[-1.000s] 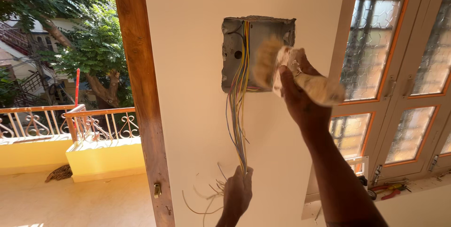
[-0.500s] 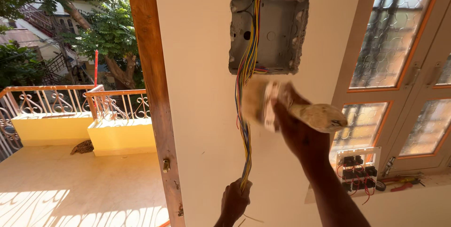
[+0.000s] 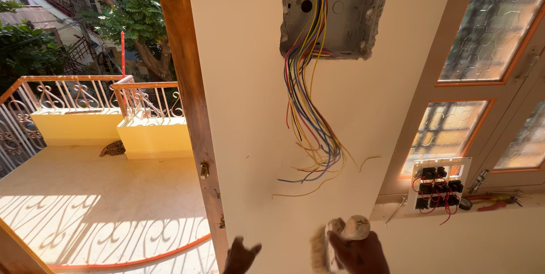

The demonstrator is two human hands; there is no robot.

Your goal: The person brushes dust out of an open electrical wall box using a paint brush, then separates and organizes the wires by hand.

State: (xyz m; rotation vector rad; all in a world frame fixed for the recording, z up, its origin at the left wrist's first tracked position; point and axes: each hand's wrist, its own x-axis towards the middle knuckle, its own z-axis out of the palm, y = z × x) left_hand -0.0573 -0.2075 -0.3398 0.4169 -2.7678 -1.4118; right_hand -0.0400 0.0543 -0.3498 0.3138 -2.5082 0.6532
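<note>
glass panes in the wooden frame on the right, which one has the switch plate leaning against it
The lower middle pane, below the large top one. The white switch plate with black switches and red wires stands against its bottom right corner; the others have nothing against them.

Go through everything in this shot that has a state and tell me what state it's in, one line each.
Wall box: open, no cover, wires spilling out.
Wires: hanging loose down the wall, ends free.
Brush: held in the right hand, bristles pointing left.
Left hand: empty, fingers spread.
Switch plate: off the wall, leaning on the sill, back side showing.
Window: shut.
</note>
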